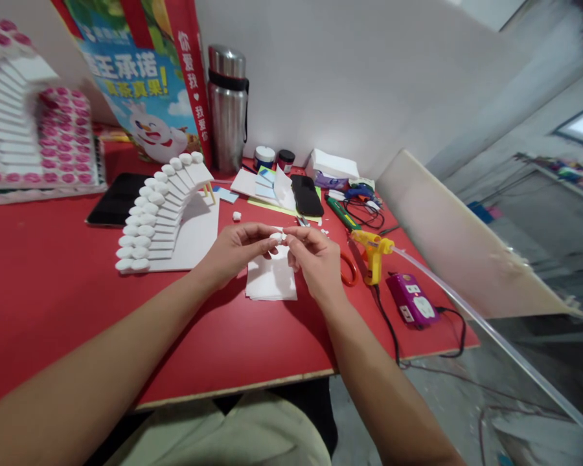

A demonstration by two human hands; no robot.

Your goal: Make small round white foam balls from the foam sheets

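The left hand [238, 249] pinches a small white piece [275, 238] above the paper [272, 285], right of the model stairs [162, 237]; the right hand [315, 255] seemingly pinches its right end. Light, likely delicate, it suits gentle edge holds.

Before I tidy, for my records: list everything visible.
Oval piece: 1, white, between hands
Paper stack: 1, white, centre
Model staircase: 1, white, left
Rosette staircase: 1, pink/white, far left
Tablet: 1, black, left
Printed bag: 1, multicoloured, back
Thermos: 1, silver, back
Jars: 2, blue, red, back
Smartphone: 1, black, back
Papers, small items: several, mixed, back
Glue gun: 1, yellow, right
Glue stick: 1, translucent, right
Socket box: 1, purple, right
Loop handle: 1, orange, right
Table: 1, red, beneath
Left hand, right hand: 2, bare, centre
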